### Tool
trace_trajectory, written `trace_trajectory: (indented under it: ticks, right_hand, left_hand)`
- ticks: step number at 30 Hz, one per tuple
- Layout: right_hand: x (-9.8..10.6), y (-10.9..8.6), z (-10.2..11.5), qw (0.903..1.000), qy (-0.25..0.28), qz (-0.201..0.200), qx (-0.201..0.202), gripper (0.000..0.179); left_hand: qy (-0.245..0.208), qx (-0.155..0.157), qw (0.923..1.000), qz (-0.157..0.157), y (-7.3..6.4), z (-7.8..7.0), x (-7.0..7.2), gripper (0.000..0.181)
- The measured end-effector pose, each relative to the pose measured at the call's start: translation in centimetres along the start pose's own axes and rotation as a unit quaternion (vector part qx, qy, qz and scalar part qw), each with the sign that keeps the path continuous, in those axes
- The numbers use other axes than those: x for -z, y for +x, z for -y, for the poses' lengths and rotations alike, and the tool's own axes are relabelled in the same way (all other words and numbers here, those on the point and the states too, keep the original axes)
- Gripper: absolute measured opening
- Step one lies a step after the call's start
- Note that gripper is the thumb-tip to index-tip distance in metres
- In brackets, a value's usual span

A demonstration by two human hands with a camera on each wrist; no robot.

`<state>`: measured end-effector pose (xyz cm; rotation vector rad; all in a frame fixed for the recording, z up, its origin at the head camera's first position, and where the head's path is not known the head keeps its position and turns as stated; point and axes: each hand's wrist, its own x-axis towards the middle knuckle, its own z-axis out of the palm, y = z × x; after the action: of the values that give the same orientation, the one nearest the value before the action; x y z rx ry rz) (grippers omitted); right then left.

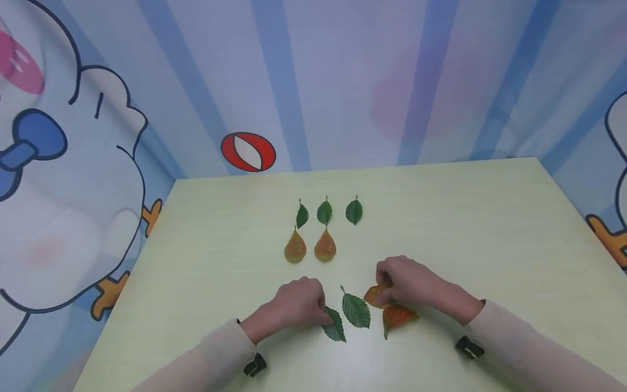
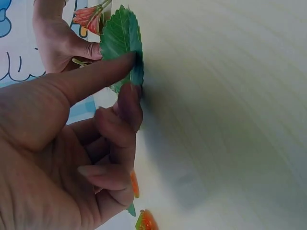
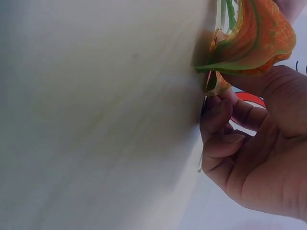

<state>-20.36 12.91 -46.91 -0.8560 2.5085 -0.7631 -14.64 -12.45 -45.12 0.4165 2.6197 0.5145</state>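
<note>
Near the front middle of the table, my left hand (image 1: 299,302) pinches a serrated green leaf (image 1: 336,326) by its edge; in the left wrist view the thumb lies across this leaf (image 2: 117,36). A second green leaf (image 1: 356,310) lies just right of it. To the right, my right hand (image 1: 409,280) pinches an orange-yellow leaf (image 1: 374,295), partly hidden by the fingers. Below that hand lies a curled red-orange leaf (image 1: 398,317), which looms large in the right wrist view (image 3: 259,38).
Three small green leaves (image 1: 325,212) form a row farther back on the pale table (image 1: 465,218). Two orange-yellow leaves (image 1: 325,246) lie in front of the left and middle ones. A patterned backdrop (image 1: 343,81) stands behind the table's far edge.
</note>
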Motion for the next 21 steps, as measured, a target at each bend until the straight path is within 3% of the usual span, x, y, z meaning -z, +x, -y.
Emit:
trace_trajectory:
  ticks: [5, 8, 12, 21]
  right_hand:
    - [0.08, -0.21, 0.03, 0.9997, -0.019, -0.009, 0.009, 0.023]
    - [0.09, -0.28, 0.06, 0.9991, -0.034, -0.021, 0.016, 0.023]
    - [0.06, -0.18, 0.12, 0.9983, -0.045, -0.033, 0.017, 0.023]
    - [0.11, 0.45, 0.15, 0.9988, -0.034, -0.031, -0.015, 0.028]
  left_hand:
    - [0.026, 0.000, 0.9995, -0.017, -0.18, -0.02, 0.43, 0.024]
    - [0.039, -0.005, 0.9988, -0.030, -0.35, 0.03, 0.60, 0.027]
    - [0.031, -0.014, 0.9990, -0.030, -0.45, 0.15, 0.59, 0.034]
    - [0.003, -0.037, 0.9990, -0.025, -0.55, 0.40, 0.34, 0.026]
